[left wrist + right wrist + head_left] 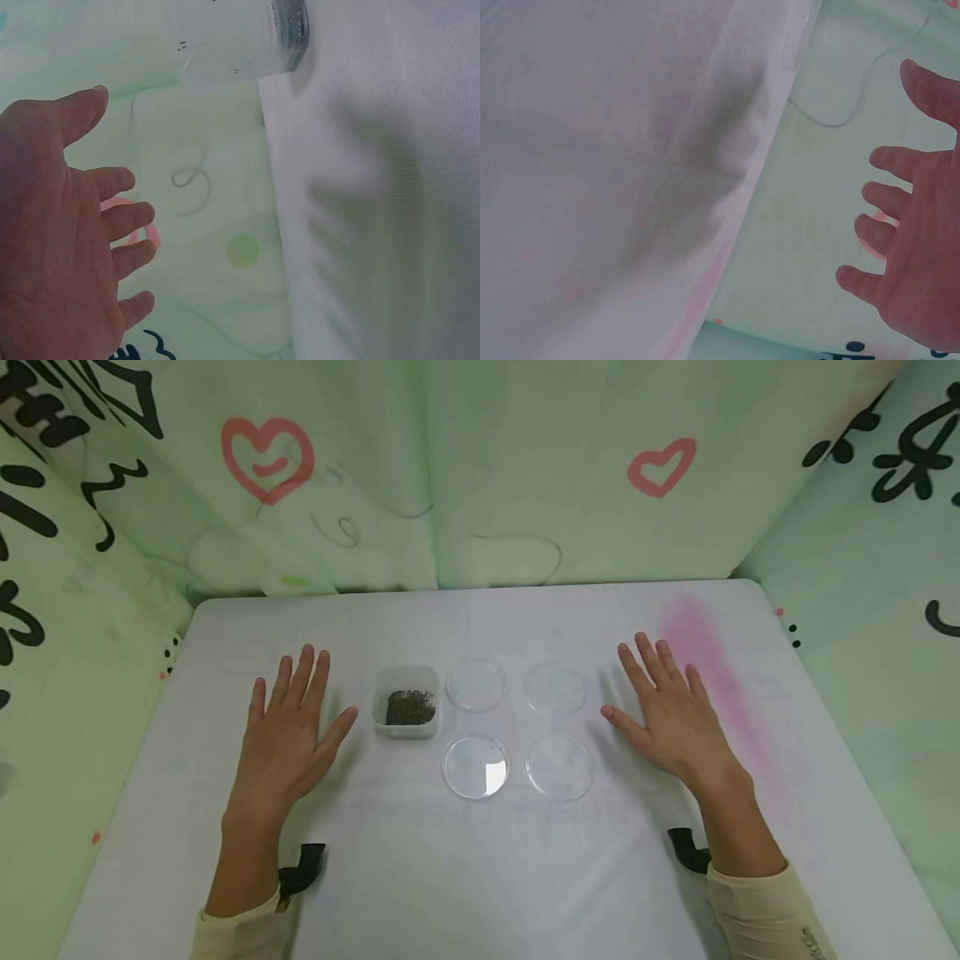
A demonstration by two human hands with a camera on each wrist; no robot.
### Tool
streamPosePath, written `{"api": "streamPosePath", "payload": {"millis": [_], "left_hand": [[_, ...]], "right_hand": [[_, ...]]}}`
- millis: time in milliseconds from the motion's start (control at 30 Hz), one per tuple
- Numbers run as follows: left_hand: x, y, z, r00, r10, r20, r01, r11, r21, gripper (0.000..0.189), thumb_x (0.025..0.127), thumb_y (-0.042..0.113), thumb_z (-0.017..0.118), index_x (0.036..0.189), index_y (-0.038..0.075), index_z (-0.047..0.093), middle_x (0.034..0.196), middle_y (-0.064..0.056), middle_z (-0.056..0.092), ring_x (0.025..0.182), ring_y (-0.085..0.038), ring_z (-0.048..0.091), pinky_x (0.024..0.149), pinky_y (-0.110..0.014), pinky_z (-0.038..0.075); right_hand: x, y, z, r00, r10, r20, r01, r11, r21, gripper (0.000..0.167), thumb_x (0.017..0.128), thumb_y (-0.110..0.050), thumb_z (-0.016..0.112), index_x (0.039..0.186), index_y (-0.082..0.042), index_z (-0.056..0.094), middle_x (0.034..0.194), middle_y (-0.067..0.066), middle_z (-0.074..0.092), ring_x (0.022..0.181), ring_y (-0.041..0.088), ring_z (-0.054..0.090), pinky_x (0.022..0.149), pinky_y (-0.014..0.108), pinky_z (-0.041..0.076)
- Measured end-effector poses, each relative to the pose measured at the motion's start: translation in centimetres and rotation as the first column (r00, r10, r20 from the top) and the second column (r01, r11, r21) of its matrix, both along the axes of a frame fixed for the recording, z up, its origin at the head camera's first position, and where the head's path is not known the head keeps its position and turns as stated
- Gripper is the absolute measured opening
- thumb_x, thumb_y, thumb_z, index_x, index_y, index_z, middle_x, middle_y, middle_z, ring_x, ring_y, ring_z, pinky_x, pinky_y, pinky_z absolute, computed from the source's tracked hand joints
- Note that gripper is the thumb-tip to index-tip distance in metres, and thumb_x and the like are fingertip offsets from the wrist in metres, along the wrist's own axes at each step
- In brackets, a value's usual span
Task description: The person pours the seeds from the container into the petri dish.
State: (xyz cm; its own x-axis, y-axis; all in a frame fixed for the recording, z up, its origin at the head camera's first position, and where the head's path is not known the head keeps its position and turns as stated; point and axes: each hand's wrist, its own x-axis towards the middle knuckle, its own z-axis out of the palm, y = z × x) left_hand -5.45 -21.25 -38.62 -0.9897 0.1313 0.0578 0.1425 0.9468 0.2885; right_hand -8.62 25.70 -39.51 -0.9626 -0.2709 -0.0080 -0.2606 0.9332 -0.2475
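Note:
Both hands are held palm down above a white table, fingers spread, holding nothing. The left hand (288,743) is left of a translucent square tub (381,727) that contains dark, grainy material (410,708). In the left wrist view, part of the tub (232,45) shows at the top. To the tub's right lie clear round dishes in two rows: a back left dish (476,685), a back right dish (554,687), a front left dish (468,768) and a front right dish (558,767). The right hand (675,718) is right of the dishes, touching none of them.
A white cloth covers the table (480,877), with a pink stain (705,652) at the right. Pale green curtains (480,468) with drawn hearts and black marks enclose the back and sides. A black curved piece (303,868) is beside the left wrist, another black piece (688,850) beside the right.

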Motion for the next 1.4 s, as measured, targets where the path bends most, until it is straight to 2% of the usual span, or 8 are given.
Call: {"api": "streamPosePath", "payload": {"millis": [433, 567, 800, 1033, 1233, 1400], "left_hand": [[-0.4, 0.2, 0.1, 1.0, -0.018, -0.005, 0.018, 1.0, 0.008, 0.082, 0.107, 0.058, 0.043, 0.169, 0.017, 0.009, 0.176, -0.005, 0.004, 0.163, -0.035, 0.005, 0.129, -0.06, 0.001], [-1.0, 0.7, 0.4, 1.0, -0.028, -0.01, 0.028, 1.0, 0.003, 0.082, 0.106, 0.059, 0.043, 0.169, 0.018, 0.008, 0.176, -0.004, 0.003, 0.163, -0.033, 0.002, 0.129, -0.06, 0.0], [-2.4, 2.1, 1.1, 0.998, -0.064, -0.01, 0.064, 0.998, 0.022, 0.083, 0.105, 0.06, 0.044, 0.169, 0.019, 0.008, 0.176, -0.003, 0.004, 0.163, -0.033, 0.006, 0.129, -0.06, 0.002], [-3.0, 2.6, 0.6, 0.996, -0.077, 0.04, 0.076, 0.997, 0.033, 0.084, 0.105, 0.062, 0.043, 0.169, 0.02, 0.008, 0.177, -0.003, 0.003, 0.164, -0.031, 0.005, 0.129, -0.06, 0.001], [-3.2, 2.9, 0.4, 0.994, -0.1, 0.03, 0.1, 0.995, 0.018, 0.084, 0.105, 0.063, 0.044, 0.169, 0.02, 0.011, 0.177, -0.005, 0.006, 0.163, -0.032, 0.008, 0.129, -0.06, 0.002], [-3.5, 3.3, 0.0, 0.992, -0.125, 0.035, 0.124, 0.992, 0.014, 0.086, 0.104, 0.062, 0.047, 0.169, 0.021, 0.01, 0.177, -0.005, 0.006, 0.163, -0.032, 0.008, 0.129, -0.06, 0.003]], "right_hand": [[-0.7, -0.9, 0.4, 1.0, 0.014, -0.011, -0.014, 0.999, -0.03, 0.083, 0.104, -0.05, 0.055, 0.168, -0.013, 0.016, 0.176, 0.011, 0.005, 0.163, 0.037, 0.005, 0.124, 0.07, 0.011], [-1.4, -1.9, 0.9, 1.0, 0.029, 0.003, -0.029, 0.998, -0.047, 0.083, 0.104, -0.05, 0.056, 0.168, -0.015, 0.017, 0.176, 0.01, 0.007, 0.163, 0.036, 0.007, 0.126, 0.067, 0.011], [-3.1, -4.2, 1.3, 0.998, 0.067, 0.005, -0.067, 0.996, -0.06, 0.084, 0.103, -0.053, 0.056, 0.168, -0.018, 0.016, 0.177, 0.007, 0.006, 0.163, 0.032, 0.006, 0.128, 0.063, 0.01], [-4.3, -6.7, 1.6, 0.993, 0.117, -0.001, -0.116, 0.991, -0.064, 0.084, 0.103, -0.052, 0.056, 0.168, -0.018, 0.015, 0.177, 0.007, 0.008, 0.163, 0.032, 0.007, 0.129, 0.061, 0.01], [-4.9, -8.6, 1.7, 0.988, 0.156, -0.005, -0.155, 0.985, -0.073, 0.084, 0.103, -0.049, 0.059, 0.168, -0.014, 0.018, 0.176, 0.011, 0.011, 0.163, 0.034, 0.01, 0.128, 0.062, 0.013], [-5.5, -10.0, 1.2, 0.982, 0.187, -0.02, -0.188, 0.978, -0.086, 0.084, 0.101, -0.044, 0.063, 0.167, -0.012, 0.022, 0.175, 0.012, 0.014, 0.162, 0.035, 0.015, 0.127, 0.062, 0.017]]}}
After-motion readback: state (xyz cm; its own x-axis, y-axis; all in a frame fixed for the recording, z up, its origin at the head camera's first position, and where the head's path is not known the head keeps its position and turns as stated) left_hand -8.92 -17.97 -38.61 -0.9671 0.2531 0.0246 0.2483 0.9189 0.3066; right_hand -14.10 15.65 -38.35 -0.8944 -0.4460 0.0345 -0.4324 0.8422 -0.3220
